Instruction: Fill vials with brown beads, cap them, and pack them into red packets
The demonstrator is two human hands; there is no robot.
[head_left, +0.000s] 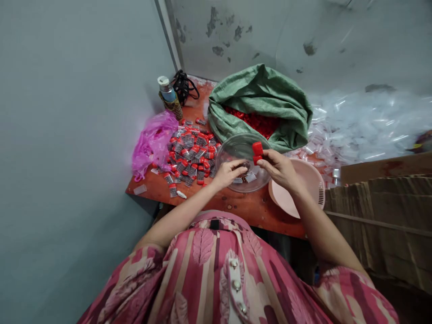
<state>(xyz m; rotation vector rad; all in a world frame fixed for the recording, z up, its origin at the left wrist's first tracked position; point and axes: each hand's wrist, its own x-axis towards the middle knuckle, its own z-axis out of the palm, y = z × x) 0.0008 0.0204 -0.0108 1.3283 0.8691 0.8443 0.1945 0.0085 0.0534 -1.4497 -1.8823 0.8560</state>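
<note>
My right hand (278, 167) pinches two red caps (257, 152) at its fingertips, just above a clear plastic bowl (232, 150). My left hand (230, 172) is curled with the fingers closed at the bowl's near left rim, on something small I cannot make out. A few small clear pieces lie in the bowl (250, 177). Left of the bowl lies a pile of several small containers with red caps (191, 153).
A green sack (266, 96) holding red caps stands behind the bowl. A pink basin (303, 186) sits under my right wrist. A pink plastic bag (151, 144), a bottle (168, 92), clear plastic pieces (357, 130) and cardboard (381, 211) surround the wooden table (236, 204).
</note>
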